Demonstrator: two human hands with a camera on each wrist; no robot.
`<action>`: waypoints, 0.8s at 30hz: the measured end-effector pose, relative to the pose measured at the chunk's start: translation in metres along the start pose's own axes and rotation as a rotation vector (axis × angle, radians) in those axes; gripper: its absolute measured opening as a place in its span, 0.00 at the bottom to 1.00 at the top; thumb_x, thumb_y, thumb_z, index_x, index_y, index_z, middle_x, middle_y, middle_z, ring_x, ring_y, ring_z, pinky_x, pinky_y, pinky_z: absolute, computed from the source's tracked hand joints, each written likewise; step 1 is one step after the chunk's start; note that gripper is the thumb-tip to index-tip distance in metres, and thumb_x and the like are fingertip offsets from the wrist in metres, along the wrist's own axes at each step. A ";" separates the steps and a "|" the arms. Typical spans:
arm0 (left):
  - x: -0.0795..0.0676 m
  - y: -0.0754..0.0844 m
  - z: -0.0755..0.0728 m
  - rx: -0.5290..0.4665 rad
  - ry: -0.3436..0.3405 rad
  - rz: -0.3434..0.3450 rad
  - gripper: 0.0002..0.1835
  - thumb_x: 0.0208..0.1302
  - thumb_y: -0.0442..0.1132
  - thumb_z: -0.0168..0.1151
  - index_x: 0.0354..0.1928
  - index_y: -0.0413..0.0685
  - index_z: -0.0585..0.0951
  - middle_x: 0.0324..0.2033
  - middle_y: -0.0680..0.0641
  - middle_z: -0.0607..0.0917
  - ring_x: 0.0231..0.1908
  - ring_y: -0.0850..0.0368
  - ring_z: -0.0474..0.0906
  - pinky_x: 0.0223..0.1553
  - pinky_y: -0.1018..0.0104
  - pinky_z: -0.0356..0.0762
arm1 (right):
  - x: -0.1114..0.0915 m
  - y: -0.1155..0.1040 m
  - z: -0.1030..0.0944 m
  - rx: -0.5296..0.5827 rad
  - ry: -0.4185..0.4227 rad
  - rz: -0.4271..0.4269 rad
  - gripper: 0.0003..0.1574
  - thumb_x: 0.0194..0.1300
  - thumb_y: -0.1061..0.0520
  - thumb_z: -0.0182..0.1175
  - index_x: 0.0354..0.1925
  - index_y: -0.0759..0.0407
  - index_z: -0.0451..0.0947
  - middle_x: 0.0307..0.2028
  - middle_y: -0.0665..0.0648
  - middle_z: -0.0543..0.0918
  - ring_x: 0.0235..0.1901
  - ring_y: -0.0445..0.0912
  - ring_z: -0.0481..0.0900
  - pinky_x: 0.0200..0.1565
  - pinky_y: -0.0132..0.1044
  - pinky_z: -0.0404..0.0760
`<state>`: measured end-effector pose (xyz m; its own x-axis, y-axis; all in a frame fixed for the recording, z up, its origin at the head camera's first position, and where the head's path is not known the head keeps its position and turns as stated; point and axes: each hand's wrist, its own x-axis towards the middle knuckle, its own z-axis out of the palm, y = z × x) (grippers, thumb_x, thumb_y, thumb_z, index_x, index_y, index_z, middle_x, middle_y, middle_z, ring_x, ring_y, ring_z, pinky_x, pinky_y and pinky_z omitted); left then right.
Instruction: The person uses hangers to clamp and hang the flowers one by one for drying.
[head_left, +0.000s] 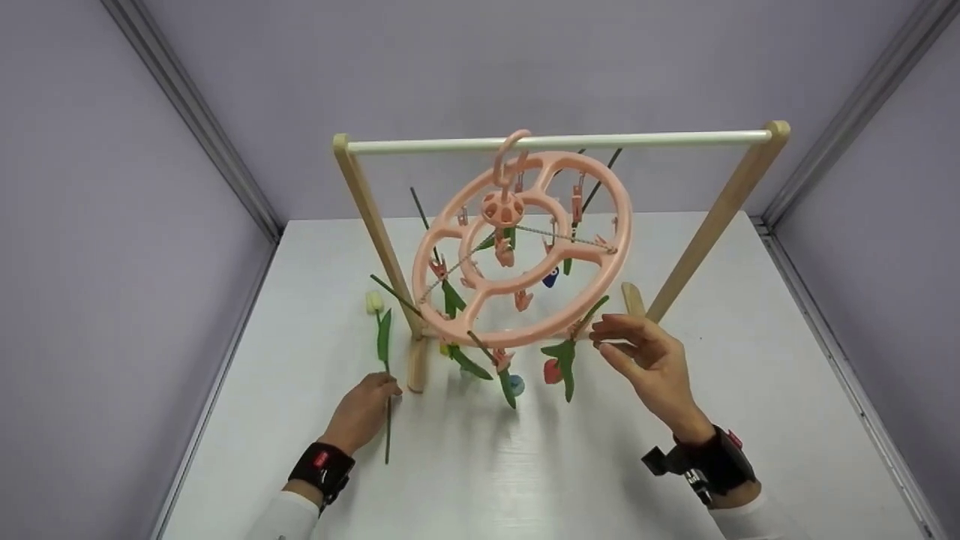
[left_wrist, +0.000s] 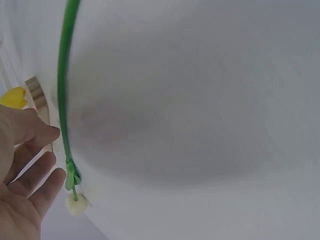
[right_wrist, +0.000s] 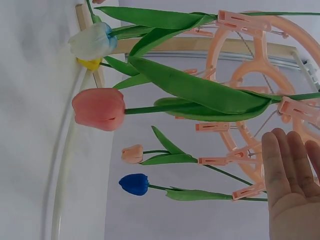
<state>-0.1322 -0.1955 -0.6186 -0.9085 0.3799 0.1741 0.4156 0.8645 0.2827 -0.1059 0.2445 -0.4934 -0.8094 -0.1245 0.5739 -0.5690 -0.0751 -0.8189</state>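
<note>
A white tulip (head_left: 374, 302) with a long green stem (left_wrist: 62, 75) lies on the table at the left. My left hand (head_left: 365, 409) is over that stem, its fingertips right beside it in the left wrist view, fingers loosely bent and not wrapped round it. A pink round clip hanger (head_left: 517, 339) hangs tilted from a rack. Just right of its front rim, my right hand (head_left: 651, 367) is raised with fingers extended and nothing in them. Nearest that hand, a pink tulip (right_wrist: 98, 109) hangs head down, its stem in a clip (right_wrist: 295, 107).
Also clipped upside down are a pale blue-white tulip (right_wrist: 90, 41), a peach tulip (right_wrist: 132, 154), a dark blue tulip (right_wrist: 134, 184) and a yellow tulip (left_wrist: 14, 98). The rack has a white rod (head_left: 637, 140) and wooden legs (head_left: 709, 225). Walls enclose the white table (head_left: 750, 420).
</note>
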 end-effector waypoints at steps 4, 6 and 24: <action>0.002 -0.006 0.004 0.031 -0.003 0.055 0.09 0.63 0.22 0.69 0.40 0.41 0.90 0.48 0.39 0.90 0.52 0.43 0.88 0.55 0.54 0.88 | -0.007 0.002 -0.002 -0.025 0.015 0.041 0.23 0.64 0.83 0.58 0.58 0.84 0.73 0.52 0.55 0.90 0.51 0.43 0.90 0.53 0.33 0.90; 0.003 -0.007 0.004 0.058 -0.001 0.103 0.09 0.62 0.23 0.70 0.39 0.42 0.90 0.46 0.41 0.90 0.50 0.44 0.88 0.54 0.54 0.88 | -0.011 0.003 -0.003 -0.024 0.024 0.057 0.23 0.65 0.82 0.58 0.58 0.84 0.73 0.52 0.55 0.90 0.50 0.43 0.90 0.53 0.33 0.90; 0.001 -0.006 -0.003 0.269 -0.053 0.258 0.10 0.56 0.24 0.74 0.33 0.47 0.87 0.34 0.46 0.89 0.38 0.50 0.88 0.44 0.60 0.89 | -0.023 0.008 -0.011 0.069 0.027 0.052 0.19 0.68 0.81 0.57 0.56 0.90 0.70 0.51 0.57 0.89 0.50 0.44 0.91 0.53 0.34 0.90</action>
<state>-0.1355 -0.2016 -0.6175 -0.7793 0.6068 0.1562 0.6114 0.7910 -0.0228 -0.0930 0.2575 -0.5130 -0.8417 -0.1034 0.5300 -0.5157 -0.1369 -0.8458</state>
